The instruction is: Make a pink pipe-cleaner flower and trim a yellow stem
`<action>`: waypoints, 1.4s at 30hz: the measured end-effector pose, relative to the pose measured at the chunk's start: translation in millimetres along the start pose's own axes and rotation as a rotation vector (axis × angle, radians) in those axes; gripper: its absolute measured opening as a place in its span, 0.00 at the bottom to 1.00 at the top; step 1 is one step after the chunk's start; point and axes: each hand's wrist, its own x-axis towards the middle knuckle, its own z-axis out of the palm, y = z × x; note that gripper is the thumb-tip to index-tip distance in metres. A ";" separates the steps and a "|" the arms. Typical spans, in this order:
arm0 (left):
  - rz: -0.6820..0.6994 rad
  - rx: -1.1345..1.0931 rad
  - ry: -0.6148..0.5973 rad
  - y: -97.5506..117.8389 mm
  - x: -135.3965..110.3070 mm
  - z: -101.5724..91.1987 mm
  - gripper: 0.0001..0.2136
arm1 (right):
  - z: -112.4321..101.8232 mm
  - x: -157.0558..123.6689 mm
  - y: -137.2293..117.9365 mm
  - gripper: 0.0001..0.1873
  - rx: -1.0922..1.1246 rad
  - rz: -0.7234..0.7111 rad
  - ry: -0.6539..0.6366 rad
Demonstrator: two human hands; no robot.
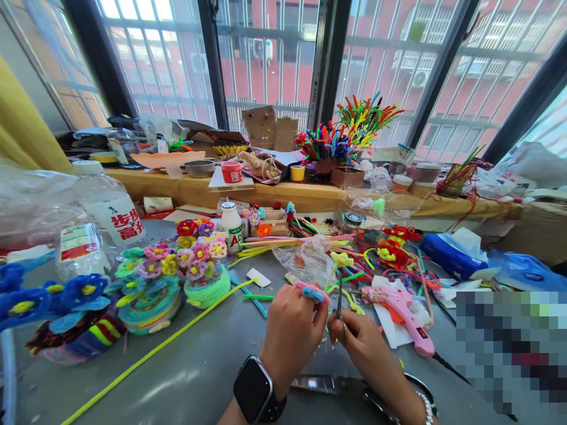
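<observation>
My left hand (pixel 290 330), with a black smartwatch on the wrist, is closed around a small pink and blue pipe-cleaner flower (pixel 312 292) held at its fingertips. Just to its right, my right hand (pixel 361 342) is closed on a thin metal tool (pixel 339 304) that stands upright, its tip close to the flower. Both hands hover over the grey table (pixel 199 366). A pink glue gun (pixel 405 310) lies on white paper right of my right hand. A long yellow-green pipe cleaner (pixel 150 354) runs across the table to the left.
Finished pipe-cleaner flower baskets (pixel 150 283) and blue flowers (pixel 48 298) stand at left beside plastic bottles (pixel 104 215). Loose pipe cleaners (pixel 287 239) and a plastic bag (pixel 305 260) lie ahead. A wooden sill (pixel 310 195) holds bundles of coloured stems (pixel 349 133). A blue tissue pack (pixel 449 254) is at right.
</observation>
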 end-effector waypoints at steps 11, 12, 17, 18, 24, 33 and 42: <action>0.019 -0.013 -0.020 -0.5 0.5 -1.2 0.05 | 1.3 -0.5 -1.9 0.32 0.020 -0.014 -0.018; 0.023 -0.021 -0.023 -0.2 0.1 -1.1 0.04 | 1.3 -0.5 -1.2 0.32 0.006 -0.013 -0.007; 0.025 -0.019 -0.005 0.4 -1.1 -0.2 0.04 | 0.2 -0.1 1.5 0.33 -0.029 0.001 0.019; 0.026 -0.022 -0.001 0.4 -1.0 0.0 0.04 | 0.0 0.1 1.8 0.33 -0.033 -0.003 0.018; 0.042 -0.032 0.008 0.5 0.0 0.6 0.03 | 0.0 0.8 1.2 0.32 -0.038 -0.030 0.018; 0.059 -0.041 0.022 1.3 -1.0 1.9 0.03 | -0.8 1.3 -2.8 0.33 -0.042 -0.009 0.066; 0.078 -0.028 0.055 1.9 1.0 1.7 0.04 | -2.8 0.1 -4.1 0.33 -0.072 -0.015 0.091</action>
